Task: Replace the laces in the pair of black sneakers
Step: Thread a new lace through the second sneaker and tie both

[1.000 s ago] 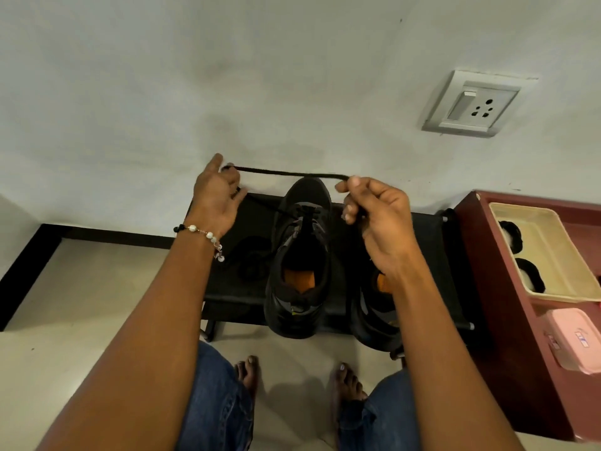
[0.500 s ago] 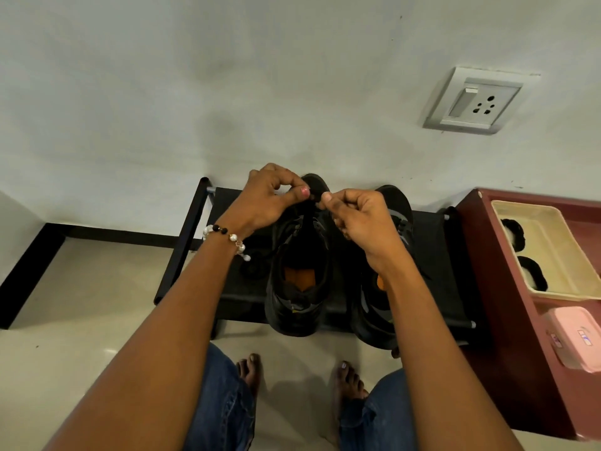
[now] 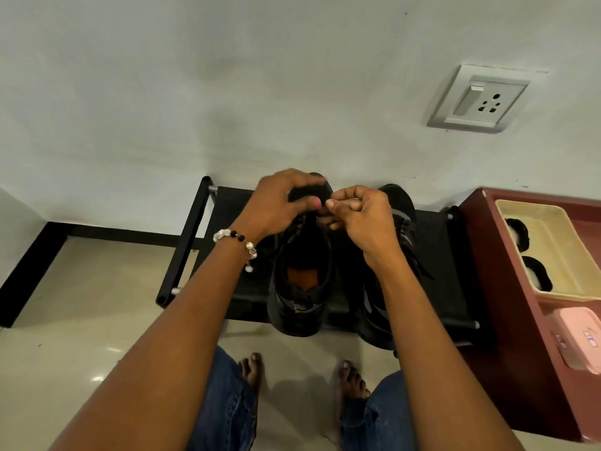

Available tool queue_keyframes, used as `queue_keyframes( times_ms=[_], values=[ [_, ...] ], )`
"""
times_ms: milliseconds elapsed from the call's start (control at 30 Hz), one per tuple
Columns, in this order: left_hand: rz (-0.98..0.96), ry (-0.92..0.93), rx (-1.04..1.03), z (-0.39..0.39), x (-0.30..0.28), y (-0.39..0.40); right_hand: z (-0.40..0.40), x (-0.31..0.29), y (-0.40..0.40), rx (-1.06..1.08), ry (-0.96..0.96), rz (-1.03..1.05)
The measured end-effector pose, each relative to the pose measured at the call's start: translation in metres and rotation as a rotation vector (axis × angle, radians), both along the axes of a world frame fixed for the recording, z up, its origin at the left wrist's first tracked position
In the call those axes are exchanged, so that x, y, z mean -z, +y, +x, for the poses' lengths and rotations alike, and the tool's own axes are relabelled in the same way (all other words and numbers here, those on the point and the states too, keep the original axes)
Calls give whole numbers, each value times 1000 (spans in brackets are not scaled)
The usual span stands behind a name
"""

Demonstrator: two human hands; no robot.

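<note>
Denim-clad knees and bare feet showed nearest. Beyond them, two black sneakers (image 3: pixel 300 288) sat side by side on a low black rack (image 3: pixel 234 288). Over the left-side sneaker's toe, the left hand (image 3: pixel 279 203) and right hand (image 3: pixel 361 213) met with curled fingers, seemingly pinching something at their tips; a lace could not be made out. Past the grip rose a grey wall (image 3: pixel 227 76).

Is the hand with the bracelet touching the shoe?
Touching. In the head view, the left hand grips the toe end of the left sneaker, fingers curled over its front and thumb against it, with no gap between them.
</note>
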State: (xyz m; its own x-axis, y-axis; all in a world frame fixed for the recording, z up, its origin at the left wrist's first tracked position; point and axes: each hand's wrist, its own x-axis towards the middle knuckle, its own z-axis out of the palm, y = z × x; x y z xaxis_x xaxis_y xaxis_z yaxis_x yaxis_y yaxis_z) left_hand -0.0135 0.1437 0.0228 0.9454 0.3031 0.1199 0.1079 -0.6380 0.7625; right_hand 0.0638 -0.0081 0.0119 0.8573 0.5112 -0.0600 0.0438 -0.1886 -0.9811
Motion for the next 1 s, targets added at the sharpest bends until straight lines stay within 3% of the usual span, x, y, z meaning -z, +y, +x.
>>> queue_keyframes(
  times_ms=[67, 233, 433, 1000],
  values=[
    [-34, -3, 26, 2, 2, -10, -1, 0, 1, 28, 1, 23],
    [-136, -48, -160, 4, 5, -8, -4, -2, 0, 56, 93, 30],
    [-30, 169, -190, 0, 15, -11, -9, -3, -8, -196, 108, -554],
    [62, 224, -337, 1, 21, -31, -14, -2, -10, -54, 106, -515]
  ],
)
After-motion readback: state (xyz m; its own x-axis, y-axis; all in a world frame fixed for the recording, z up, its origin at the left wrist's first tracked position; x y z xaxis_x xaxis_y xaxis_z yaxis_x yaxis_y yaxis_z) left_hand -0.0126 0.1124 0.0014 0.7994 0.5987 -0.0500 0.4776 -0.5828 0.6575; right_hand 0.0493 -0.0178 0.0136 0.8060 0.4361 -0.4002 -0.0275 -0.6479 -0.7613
